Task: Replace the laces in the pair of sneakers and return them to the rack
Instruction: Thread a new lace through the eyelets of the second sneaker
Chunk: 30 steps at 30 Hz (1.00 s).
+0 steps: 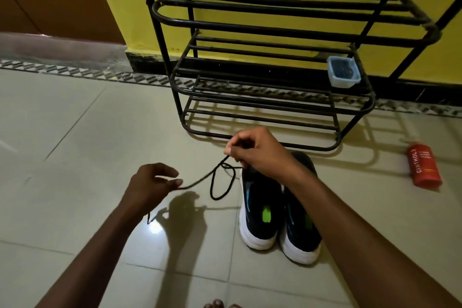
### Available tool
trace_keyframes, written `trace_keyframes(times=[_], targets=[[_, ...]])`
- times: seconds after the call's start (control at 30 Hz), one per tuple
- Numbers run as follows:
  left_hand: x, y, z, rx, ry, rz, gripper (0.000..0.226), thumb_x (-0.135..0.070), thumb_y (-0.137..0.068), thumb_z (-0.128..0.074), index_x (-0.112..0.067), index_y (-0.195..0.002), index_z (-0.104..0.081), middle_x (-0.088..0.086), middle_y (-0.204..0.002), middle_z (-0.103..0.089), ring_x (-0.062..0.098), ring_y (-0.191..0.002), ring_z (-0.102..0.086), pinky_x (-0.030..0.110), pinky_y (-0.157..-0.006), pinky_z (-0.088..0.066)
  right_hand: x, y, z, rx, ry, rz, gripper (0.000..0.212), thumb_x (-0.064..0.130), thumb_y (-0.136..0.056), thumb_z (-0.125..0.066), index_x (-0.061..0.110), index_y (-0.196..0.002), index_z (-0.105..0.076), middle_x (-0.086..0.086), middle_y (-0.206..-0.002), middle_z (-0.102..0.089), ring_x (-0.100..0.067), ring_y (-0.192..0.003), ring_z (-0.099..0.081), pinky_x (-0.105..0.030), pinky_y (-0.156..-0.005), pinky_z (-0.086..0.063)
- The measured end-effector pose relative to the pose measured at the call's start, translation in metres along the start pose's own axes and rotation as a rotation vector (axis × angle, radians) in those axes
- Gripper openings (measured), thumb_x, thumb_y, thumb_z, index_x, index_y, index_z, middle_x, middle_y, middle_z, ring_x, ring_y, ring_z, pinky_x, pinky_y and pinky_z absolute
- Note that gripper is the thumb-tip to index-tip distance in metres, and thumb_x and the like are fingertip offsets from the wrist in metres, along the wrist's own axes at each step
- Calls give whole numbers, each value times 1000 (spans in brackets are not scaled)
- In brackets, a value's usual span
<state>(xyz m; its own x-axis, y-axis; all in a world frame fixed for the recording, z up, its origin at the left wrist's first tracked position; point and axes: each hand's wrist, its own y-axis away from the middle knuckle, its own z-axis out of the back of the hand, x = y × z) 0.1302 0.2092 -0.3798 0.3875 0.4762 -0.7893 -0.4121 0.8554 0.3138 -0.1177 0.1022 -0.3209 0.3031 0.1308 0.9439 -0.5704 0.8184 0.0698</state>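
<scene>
Left of the sneakers (pixel 260 210), your left grip (pixel 152 182) pinches the black lace (pixel 200 182) at its fingertips. Your right grip (pixel 255 152), over their front end, pinches it too. The sneakers stand on the floor — the rack (pixel 275 20) just behind.

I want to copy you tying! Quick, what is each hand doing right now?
Left hand: closed, pinching the black lace.
Right hand: closed, pinching the same lace higher up.
</scene>
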Motion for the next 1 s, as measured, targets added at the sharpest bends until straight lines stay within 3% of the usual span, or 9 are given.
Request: trace_keyframes(times=[0.17,0.3,0.37,0.57,0.63,0.77,0.9,0.97,1.0], targets=[[-21,24,-29,439,529,-212,55,-11,-81,-79,-21,-131,-60,7,-118,-74,15,-117,-67,21,-85,-56,14,-1,-19,54,118,117,5,21,-92,-72,19,-88,-74,6,-75,-70,-3,-68,-66,-25,-62,-53],[-38,27,-45,245,513,-313,14,-25,-87,-74,-14,-95,-72,6,-86,-72,20,-85,-70,30,-79,-52,15,2,-8,-4,82,128,3,20,-89,-75,20,-91,-74,1,-76,-70,-9,-70,-68,-31,-65,-58],[-36,25,-44,158,500,-287,14,-26,-92,-69,-13,-86,-69,2,-81,-69,17,-80,-67,36,-78,-48,14,5,3,-16,45,114,5,19,-88,-77,18,-92,-74,-3,-76,-71,-8,-68,-67,-25,-63,-55],[-38,31,-48,335,460,-331,23,-32,-98,-62,-21,-118,-62,1,-116,-75,16,-111,-68,31,-84,-51,14,9,7,43,20,137,3,15,-89,-76,14,-91,-74,0,-77,-73,-3,-65,-66,-18,-61,-50],[-45,34,-55,429,534,-361,30,-28,-96,-66,-21,-124,-61,8,-105,-76,21,-95,-72,18,-73,-50,15,8,4,43,24,154,3,15,-89,-76,14,-91,-74,2,-76,-72,-2,-65,-65,-17,-60,-49],[-33,37,-63,255,600,-266,25,-32,-98,-63,-10,-92,-74,7,-66,-57,19,-60,-52,23,-55,-38,12,10,11,-3,12,125,17,19,-85,-80,20,-100,-74,-3,-79,-71,-3,-66,-67,-16,-61,-49],[9,36,-47,96,55,-27,27,-29,-95,-68,-19,-72,-76,-3,-65,-72,15,-59,-61,29,-58,-48,8,15,22,-67,26,111,16,18,-83,-82,20,-98,-76,3,-76,-72,0,-63,-63,-15,-60,-47],[15,43,-42,28,-250,47,3,-26,-86,-77,-25,-83,-77,-7,-84,-77,14,-77,-68,30,-68,-51,9,17,17,-15,79,127,9,17,-85,-80,17,-94,-78,5,-79,-74,-5,-71,-69,-24,-62,-55],[12,45,-43,-17,-282,16,18,-26,-81,-82,-28,-98,-76,-11,-98,-75,13,-85,-67,28,-70,-49,9,18,12,27,107,133,7,17,-86,-79,17,-93,-78,4,-81,-75,-9,-75,-71,-33,-66,-59]])
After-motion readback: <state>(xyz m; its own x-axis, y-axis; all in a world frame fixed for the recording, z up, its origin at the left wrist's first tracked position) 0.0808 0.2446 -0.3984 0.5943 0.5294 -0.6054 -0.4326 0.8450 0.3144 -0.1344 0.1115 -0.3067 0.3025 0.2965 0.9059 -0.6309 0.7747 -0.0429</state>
